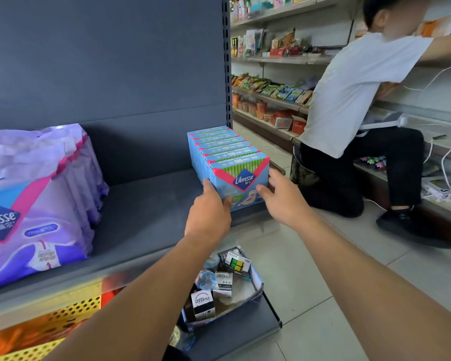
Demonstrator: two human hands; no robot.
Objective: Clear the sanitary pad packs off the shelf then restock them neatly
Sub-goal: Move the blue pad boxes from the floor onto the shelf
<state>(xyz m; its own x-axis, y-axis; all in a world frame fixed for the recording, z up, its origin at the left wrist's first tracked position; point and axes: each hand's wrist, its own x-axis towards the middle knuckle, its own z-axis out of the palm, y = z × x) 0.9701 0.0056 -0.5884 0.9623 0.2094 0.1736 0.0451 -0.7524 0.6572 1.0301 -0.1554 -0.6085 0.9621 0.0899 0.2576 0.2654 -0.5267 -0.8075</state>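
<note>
A row of several blue Libresse pad packs (pixel 227 155) stands upright at the right end of the grey shelf (pixel 151 204), front pack facing me. My left hand (pixel 208 214) presses straight fingers against the front pack's left side, thumb low on its face. My right hand (pixel 281 196) lies against the pack's right side, thumb on its front. The front pack sits between both hands. A stack of purple Libresse pad packs (pixel 37 199) lies at the shelf's left end.
Below the shelf, a lower ledge carries an open box of small toys and cartons (pixel 224 285). A person in a white shirt (pixel 354 95) kneels on the tiled aisle floor at right, reaching into snack shelves (pixel 268 100). A yellow perforated basket (pixel 71 311) sits lower left.
</note>
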